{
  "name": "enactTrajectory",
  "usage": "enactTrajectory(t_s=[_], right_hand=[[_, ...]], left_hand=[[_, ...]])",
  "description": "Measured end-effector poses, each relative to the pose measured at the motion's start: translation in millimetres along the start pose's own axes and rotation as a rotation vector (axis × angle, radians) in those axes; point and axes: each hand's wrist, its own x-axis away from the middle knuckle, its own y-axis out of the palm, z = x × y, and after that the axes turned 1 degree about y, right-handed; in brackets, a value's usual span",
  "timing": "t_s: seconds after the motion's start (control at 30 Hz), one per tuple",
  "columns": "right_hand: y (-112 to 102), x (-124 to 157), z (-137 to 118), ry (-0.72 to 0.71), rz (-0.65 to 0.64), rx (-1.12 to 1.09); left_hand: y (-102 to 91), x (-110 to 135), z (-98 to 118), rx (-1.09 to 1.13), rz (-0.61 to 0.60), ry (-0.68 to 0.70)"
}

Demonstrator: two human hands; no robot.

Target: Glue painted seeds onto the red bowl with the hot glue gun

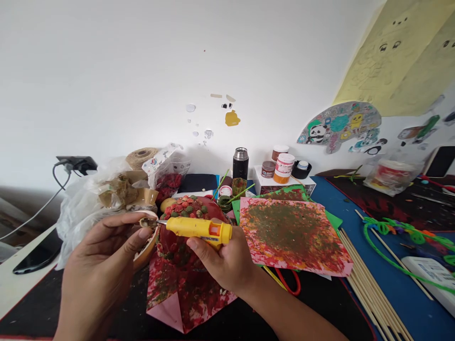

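Note:
In my right hand (227, 265) is a yellow hot glue gun (192, 228), its metal tip pointing left. My left hand (103, 265) pinches a small brownish, shell-like piece (147, 222) between thumb and fingertips, right at the glue gun's tip. Behind the gun sits a rounded dark red object (213, 210) covered in part with small red and green pieces (186, 206). It rests on a paint-smeared pink sheet (185, 308) with a folded corner. A light brown bowl (146, 253) is partly hidden behind my left hand.
A second painted sheet (291, 232) lies to the right, over red-handled scissors (289, 282). Wooden sticks (373, 284) and green pipe cleaners (380, 255) lie farther right. Paint jars (284, 166), a black flask (241, 163), twine (142, 156) and plastic bags (81, 203) stand along the wall.

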Motion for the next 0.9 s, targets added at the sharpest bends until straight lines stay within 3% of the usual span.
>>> enactTrajectory(t_s=[0.9], right_hand=[[0.8, 1.9, 0.1, -0.018, -0.048, 0.046]], left_hand=[[-0.8, -0.3, 2.8, 0.014, 0.019, 0.013]])
